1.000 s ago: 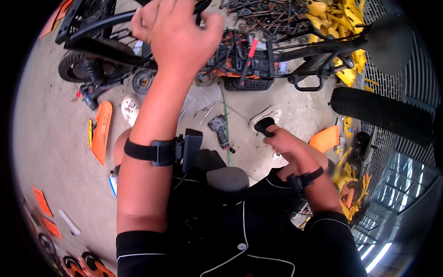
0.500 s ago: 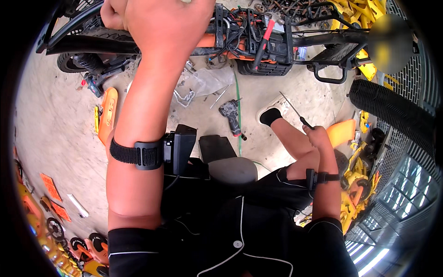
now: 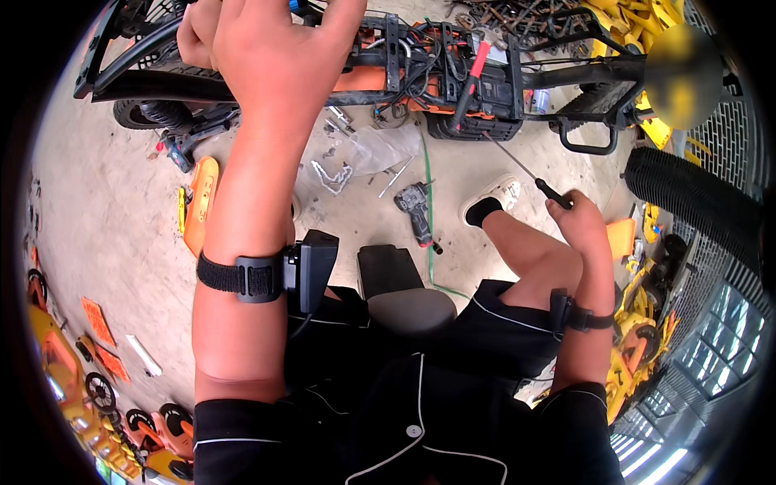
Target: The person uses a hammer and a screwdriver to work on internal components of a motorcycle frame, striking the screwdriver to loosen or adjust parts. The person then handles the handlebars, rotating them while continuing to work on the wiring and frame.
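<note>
Raised at the top of the head view, my left hand (image 3: 271, 56) is curled over the black frame (image 3: 145, 87) of a disassembled scooter, its fingertips hidden; what it grips is unclear. My right hand (image 3: 580, 222), lower right, is closed on a long screwdriver (image 3: 554, 194), black-handled, its shaft angled up-left toward the dark lower housing. A red-handled hammer (image 3: 471, 81) lies across the scooter's wiring and battery area (image 3: 502, 97). Below on the concrete floor are a cordless drill (image 3: 415, 212), a clear plastic bag (image 3: 380, 149) and small metal parts (image 3: 331, 174).
A seat (image 3: 411, 309) is beneath me. An orange panel (image 3: 202, 202) and another power tool (image 3: 178, 149) lie left. Yellow body parts (image 3: 622, 24) and rusty metal pieces (image 3: 509, 12) are piled behind and right. A black ribbed object (image 3: 687, 194) is at right.
My right hand has risen and moved rightward, bringing the screwdriver shaft up toward the scooter. My left hand stays high on the frame. The view has shifted slightly.
</note>
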`<state>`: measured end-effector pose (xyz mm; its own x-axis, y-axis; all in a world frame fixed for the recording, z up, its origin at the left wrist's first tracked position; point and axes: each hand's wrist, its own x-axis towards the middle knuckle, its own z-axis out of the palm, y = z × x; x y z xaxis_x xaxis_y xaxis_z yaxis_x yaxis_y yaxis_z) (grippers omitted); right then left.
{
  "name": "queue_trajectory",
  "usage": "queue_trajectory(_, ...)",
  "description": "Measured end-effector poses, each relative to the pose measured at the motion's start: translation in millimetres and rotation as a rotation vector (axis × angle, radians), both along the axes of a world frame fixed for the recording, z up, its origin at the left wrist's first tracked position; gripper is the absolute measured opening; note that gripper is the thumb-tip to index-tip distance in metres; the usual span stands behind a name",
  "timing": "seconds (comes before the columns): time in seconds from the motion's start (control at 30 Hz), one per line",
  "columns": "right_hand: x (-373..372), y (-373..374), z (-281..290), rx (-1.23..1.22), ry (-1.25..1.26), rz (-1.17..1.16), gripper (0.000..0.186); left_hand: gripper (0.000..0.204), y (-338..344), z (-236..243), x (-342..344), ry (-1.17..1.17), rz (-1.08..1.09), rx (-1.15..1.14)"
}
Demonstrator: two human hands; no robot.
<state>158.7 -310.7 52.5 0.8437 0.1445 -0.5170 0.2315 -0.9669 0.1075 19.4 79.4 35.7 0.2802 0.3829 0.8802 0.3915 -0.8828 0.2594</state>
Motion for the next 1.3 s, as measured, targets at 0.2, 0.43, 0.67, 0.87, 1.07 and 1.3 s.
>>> queue_trajectory(0.2, -0.8, 75.0, 12.1, 0.065, 0.030, 0.241, 0.033, 0.021, -3.6, -1.4, 2.7, 0.003, 0.040, 0.005)
queue_trajectory(0.43, -7.7, 99.6, -11.3, 0.208, 0.068, 0.435, 0.033, 0.025, 2.8, -13.0, 0.7, 0.118, 0.076, -0.136)
queue_trajectory(0.67, 17.2, 97.4, -30.7, 0.965, 0.165, 0.077, 0.031, 0.034, 4.9, -17.1, 4.9, 0.061, -0.008, -0.037)
queue_trajectory(0.87, 41.5, 101.6, -32.8, 1.393, -0.174, -0.169, 0.020, 0.035, 4.0, -19.2, 2.1, 0.109, 0.041, -0.046)
queue_trajectory(1.07, 39.0, 100.7, -34.1, 1.489, -0.400, -0.029, 0.020, 0.037, 1.5, -15.9, 3.6, 0.090, -0.005, -0.037)
queue_trajectory(1.3, 47.0, 102.0, -34.6, 1.477, -0.474, 0.086, 0.019, 0.036, -3.1, -11.8, 4.9, 0.102, 0.019, -0.102)
